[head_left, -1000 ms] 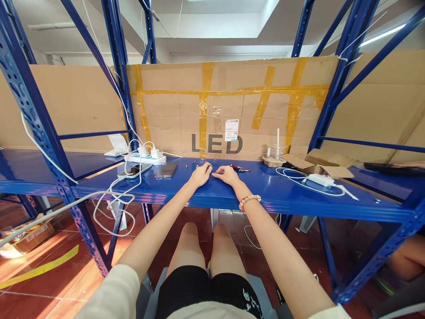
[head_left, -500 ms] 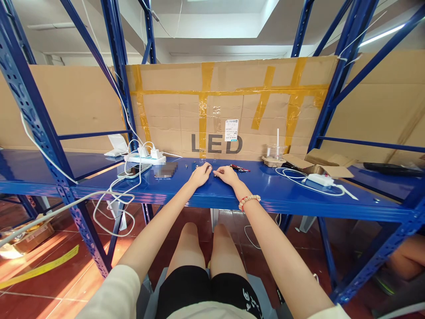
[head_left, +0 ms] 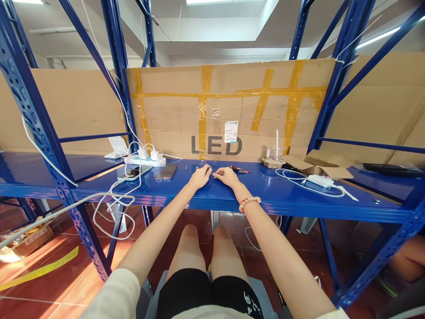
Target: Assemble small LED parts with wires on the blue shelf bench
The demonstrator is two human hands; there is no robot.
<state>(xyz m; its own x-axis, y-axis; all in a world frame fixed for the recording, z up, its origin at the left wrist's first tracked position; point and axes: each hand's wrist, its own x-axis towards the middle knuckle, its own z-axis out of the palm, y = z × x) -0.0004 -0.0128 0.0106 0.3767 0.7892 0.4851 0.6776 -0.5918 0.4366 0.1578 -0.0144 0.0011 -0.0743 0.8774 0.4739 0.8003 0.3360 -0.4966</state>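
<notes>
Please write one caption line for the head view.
On a blue shelf, left hand and right hand rest before cardboard marked LED.

Power strip (head_left: 146, 160); phone (head_left: 134, 173); cup (head_left: 276, 154); cardboard box (head_left: 319, 158)

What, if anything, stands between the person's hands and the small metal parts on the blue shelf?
Nothing visible does. The left hand and right hand rest on the blue shelf, fingertips beside the small metal parts. The red pen lies beyond the right hand, off that line. Whether either hand grips a part is unclear.
</notes>
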